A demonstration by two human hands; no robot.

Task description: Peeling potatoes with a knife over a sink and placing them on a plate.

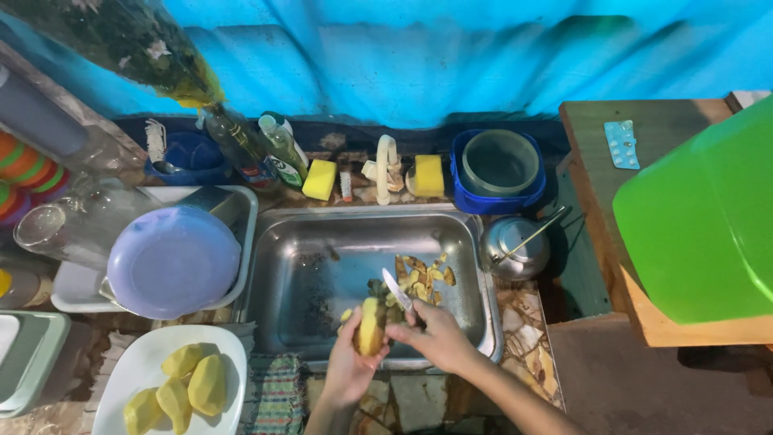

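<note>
Seen from above, a potato [369,325], mostly peeled and yellow, is held over the near edge of a steel sink [322,242], at about six o'clock in the view. It is gripped from below by the left hand [352,366], fingers wrapped closed around its lower half. At three o'clock from the potato, and touching it, the right hand [439,334] is closed around the handle of a small knife [397,290], whose blade points up and to the left, toward eleven o'clock, just above the potato's top. A heap of potato peelings [423,280] is seen in the sink basin, at one o'clock from the hands. At eight o'clock from the hands, a white plate [133,366] is set on the counter with four peeled potatoes [183,383] on it. At ten o'clock, a lilac plate [173,259] rests in a white tray [72,292]. Behind the sink, at twelve o'clock, two yellow sponges [320,179] are placed along the ledge, with a blue container [498,171] at one o'clock and a metal kettle [514,246] just below it.
</note>
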